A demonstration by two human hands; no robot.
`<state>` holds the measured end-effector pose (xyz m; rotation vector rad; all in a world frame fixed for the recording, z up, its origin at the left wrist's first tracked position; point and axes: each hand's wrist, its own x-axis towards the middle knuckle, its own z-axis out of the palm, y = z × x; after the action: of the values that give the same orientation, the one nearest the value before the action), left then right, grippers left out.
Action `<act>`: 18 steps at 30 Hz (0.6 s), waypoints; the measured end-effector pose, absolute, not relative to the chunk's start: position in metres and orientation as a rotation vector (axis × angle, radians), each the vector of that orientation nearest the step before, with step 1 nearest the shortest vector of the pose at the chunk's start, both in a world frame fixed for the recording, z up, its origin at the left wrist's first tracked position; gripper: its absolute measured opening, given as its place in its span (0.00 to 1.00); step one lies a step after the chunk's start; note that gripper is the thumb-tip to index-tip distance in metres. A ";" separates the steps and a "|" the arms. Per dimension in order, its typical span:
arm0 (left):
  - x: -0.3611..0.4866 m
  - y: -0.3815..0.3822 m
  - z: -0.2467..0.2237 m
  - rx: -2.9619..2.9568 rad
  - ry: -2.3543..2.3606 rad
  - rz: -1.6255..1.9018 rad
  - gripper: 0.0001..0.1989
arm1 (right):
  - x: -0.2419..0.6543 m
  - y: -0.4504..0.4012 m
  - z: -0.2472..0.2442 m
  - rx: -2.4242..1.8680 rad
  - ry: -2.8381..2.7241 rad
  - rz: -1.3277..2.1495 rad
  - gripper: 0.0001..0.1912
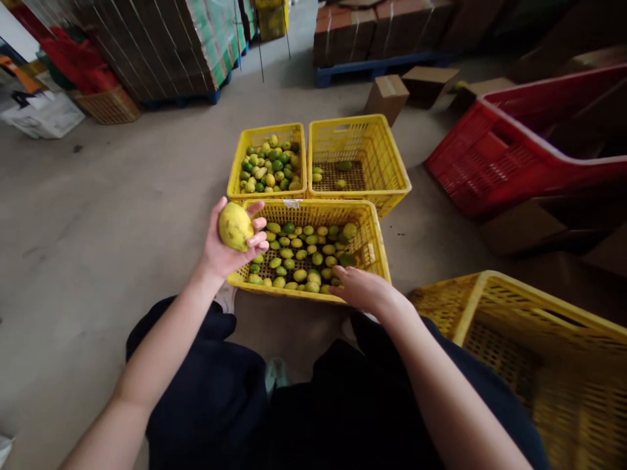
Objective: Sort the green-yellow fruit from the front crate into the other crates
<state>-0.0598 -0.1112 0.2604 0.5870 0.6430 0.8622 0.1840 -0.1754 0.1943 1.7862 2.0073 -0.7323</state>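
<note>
A yellow lemon [236, 226] with dark blemishes rests in my left hand [228, 245], its fingers curled round the fruit. That hand is raised over the left edge of the near yellow crate [381, 251]. My right hand [360, 287] reaches over this crate's front right rim, fingers stretched forward and down near the fruit; I see nothing held in it. Several green and yellow lemons [300, 275] lie spread over the crate's floor. Behind stand two more yellow crates: the left one [232, 171] heaped with mixed green and yellow lemons, the right one [392, 163] holding only a few.
At the lower right stands another yellow crate [482, 294]. A red crate [482, 156] and cardboard boxes [386, 96] are on the right. Stacked cartons on a blue pallet [377, 68] are at the back, with a wrapped stack [161, 52] at the back left.
</note>
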 end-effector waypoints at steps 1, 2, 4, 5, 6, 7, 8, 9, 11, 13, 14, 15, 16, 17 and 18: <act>-0.059 -0.113 0.259 0.530 0.678 0.908 0.23 | 0.182 -0.175 0.191 1.778 2.010 -0.734 0.23; -0.059 -0.114 0.255 0.470 0.712 0.947 0.21 | 0.179 -0.174 0.187 1.767 2.016 -0.733 0.22; -0.064 -0.114 0.245 0.336 0.756 1.000 0.17 | 0.173 -0.169 0.175 1.714 2.049 -0.722 0.22; -0.068 -0.113 0.239 0.262 0.758 1.019 0.15 | 0.169 -0.164 0.166 1.676 2.076 -0.719 0.21; -0.072 -0.113 0.234 0.184 0.751 1.034 0.14 | 0.164 -0.156 0.157 1.637 2.106 -0.720 0.20; -0.076 -0.113 0.230 0.101 0.739 1.046 0.12 | 0.157 -0.147 0.145 1.596 2.143 -0.722 0.20; -0.079 -0.113 0.228 0.016 0.725 1.057 0.11 | 0.149 -0.137 0.133 1.563 2.171 -0.738 0.18; -0.083 -0.113 0.228 -0.064 0.710 1.071 0.11 | 0.139 -0.126 0.119 1.540 2.190 -0.747 0.17; -0.089 -0.111 0.230 -0.199 0.687 1.123 0.11 | 0.114 -0.105 0.089 1.507 2.206 -0.760 0.14; -0.094 -0.109 0.236 -0.289 0.690 1.212 0.11 | 0.085 -0.090 0.060 1.480 2.256 -0.790 0.11; -0.097 -0.107 0.238 -0.324 0.702 1.259 0.11 | 0.069 -0.085 0.046 1.471 2.285 -0.816 0.11; -0.100 -0.106 0.240 -0.354 0.719 1.298 0.12 | 0.054 -0.082 0.033 1.484 2.327 -0.829 0.12; -0.104 -0.104 0.242 -0.381 0.738 1.325 0.12 | 0.039 -0.080 0.021 1.513 2.379 -0.839 0.13; -0.107 -0.103 0.242 -0.404 0.753 1.337 0.12 | 0.026 -0.078 0.010 1.561 2.426 -0.843 0.13; -0.110 -0.103 0.243 -0.421 0.763 1.339 0.12 | 0.013 -0.077 0.001 1.631 2.474 -0.837 0.14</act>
<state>-0.1101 -0.1025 0.2429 -0.4206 0.7631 1.3387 0.0133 -0.0771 0.0007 1.6315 2.4741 -0.8372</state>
